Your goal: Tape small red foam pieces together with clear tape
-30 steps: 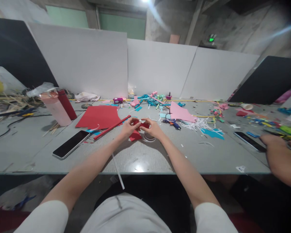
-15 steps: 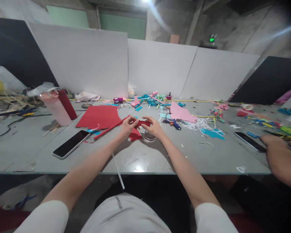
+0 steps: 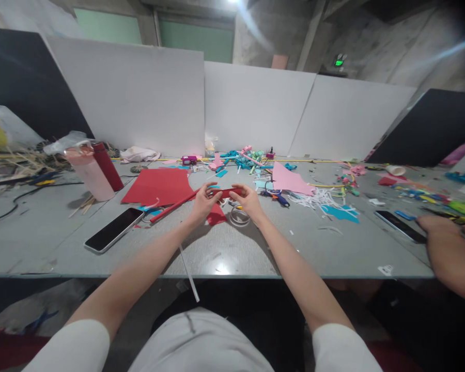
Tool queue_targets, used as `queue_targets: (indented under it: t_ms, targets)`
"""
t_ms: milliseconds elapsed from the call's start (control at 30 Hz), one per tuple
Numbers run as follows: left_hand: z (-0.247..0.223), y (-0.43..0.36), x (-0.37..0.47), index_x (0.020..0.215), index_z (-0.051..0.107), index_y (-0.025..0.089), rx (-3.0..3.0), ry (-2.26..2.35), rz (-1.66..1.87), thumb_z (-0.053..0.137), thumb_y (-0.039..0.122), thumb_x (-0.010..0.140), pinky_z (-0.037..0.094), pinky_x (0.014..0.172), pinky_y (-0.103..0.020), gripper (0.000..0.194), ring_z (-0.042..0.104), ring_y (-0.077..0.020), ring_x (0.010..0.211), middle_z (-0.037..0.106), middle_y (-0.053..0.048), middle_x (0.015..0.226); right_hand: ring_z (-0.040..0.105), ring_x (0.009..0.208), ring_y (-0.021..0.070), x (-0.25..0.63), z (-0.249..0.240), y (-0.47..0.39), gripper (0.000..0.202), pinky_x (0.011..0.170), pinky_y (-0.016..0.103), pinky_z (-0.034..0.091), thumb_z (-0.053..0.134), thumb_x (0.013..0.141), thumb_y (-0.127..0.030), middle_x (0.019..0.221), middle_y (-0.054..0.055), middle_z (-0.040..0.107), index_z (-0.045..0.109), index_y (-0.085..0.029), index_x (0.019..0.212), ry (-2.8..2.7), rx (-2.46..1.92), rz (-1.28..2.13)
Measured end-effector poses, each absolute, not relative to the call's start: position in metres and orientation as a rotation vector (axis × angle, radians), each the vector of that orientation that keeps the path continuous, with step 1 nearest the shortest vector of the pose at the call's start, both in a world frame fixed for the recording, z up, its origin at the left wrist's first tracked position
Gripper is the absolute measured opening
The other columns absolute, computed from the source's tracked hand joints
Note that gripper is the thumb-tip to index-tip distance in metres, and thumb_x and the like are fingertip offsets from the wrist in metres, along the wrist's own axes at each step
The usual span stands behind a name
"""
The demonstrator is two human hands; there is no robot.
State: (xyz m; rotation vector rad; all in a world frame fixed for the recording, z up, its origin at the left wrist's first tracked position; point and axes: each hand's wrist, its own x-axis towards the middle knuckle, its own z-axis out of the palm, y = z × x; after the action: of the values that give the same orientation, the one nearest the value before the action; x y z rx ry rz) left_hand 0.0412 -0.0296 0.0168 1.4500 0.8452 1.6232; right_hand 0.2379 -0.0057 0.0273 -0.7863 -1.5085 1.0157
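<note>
The red strip (image 3: 227,192) is at the clock's centre over the tabletop (image 3: 232,253), pinched near its ends by the left hand (image 3: 206,198) and right hand (image 3: 246,198); even, light tension should keep it from creasing. A red scrap (image 3: 216,215) lies at seven o'clock, a pale coil (image 3: 239,224) at five, the red sheet (image 3: 158,186) at nine.

head cam: up on the wearer's head, aimed forward and kinda down
white shirt (image 3: 201,341): bottom middle, super close to the lens
gray table (image 3: 263,253): seen from above, runs edge to edge across the frame
left hand (image 3: 202,204) and right hand (image 3: 248,201): mid-frame, pretty small, it's a wide view
white panels (image 3: 132,98): upper half, faced head-on, farthest back bar the wall (image 3: 271,31)
</note>
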Motion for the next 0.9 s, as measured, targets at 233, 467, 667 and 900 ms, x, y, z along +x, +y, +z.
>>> queue_targets:
  t_ms: [233,467,667,900]
  targets:
    - [0.0163,-0.0324,0.0412,0.126,0.069,0.015,1.485,0.862,1.588,0.087,0.057,0.083,0.062,0.077,-0.038,0.063,0.079,-0.0230,0.077,0.080,-0.009,0.094,0.080,0.083,0.0242,0.2374,0.0303,-0.0088,0.071,0.085,0.041,0.066,0.093,0.069,-0.068,0.097,0.009,0.083,0.073,-0.020,0.116,-1.438,-0.775,1.036]
    - [0.0172,-0.0322,0.0423,0.113,0.072,0.014,1.472,0.866,1.611,0.088,0.058,0.081,0.063,0.075,-0.039,0.056,0.078,-0.0229,0.073,0.080,-0.008,0.086,0.080,0.082,0.0245,0.2381,0.0325,-0.0121,0.064,0.086,0.041,0.066,0.094,0.070,-0.065,0.094,0.008,0.083,0.075,-0.019,0.109,-1.403,-0.764,1.064]
    - [0.0170,-0.0315,0.0421,0.110,0.073,0.015,1.461,0.868,1.608,0.089,0.059,0.079,0.063,0.075,-0.040,0.057,0.078,-0.0237,0.073,0.080,-0.007,0.082,0.080,0.083,0.0251,0.2370,0.0346,-0.0141,0.064,0.085,0.042,0.066,0.093,0.068,-0.068,0.092,0.008,0.083,0.075,-0.020,0.105,-1.406,-0.768,1.047]
    - [0.0180,-0.0338,0.0423,0.107,0.075,0.015,1.463,0.878,1.617,0.090,0.055,0.078,0.062,0.075,-0.039,0.052,0.078,-0.0236,0.072,0.080,-0.007,0.082,0.080,0.082,0.0256,0.2369,0.0343,-0.0142,0.062,0.085,0.042,0.067,0.092,0.069,-0.068,0.093,0.008,0.083,0.075,-0.020,0.105,-1.417,-0.756,1.029]
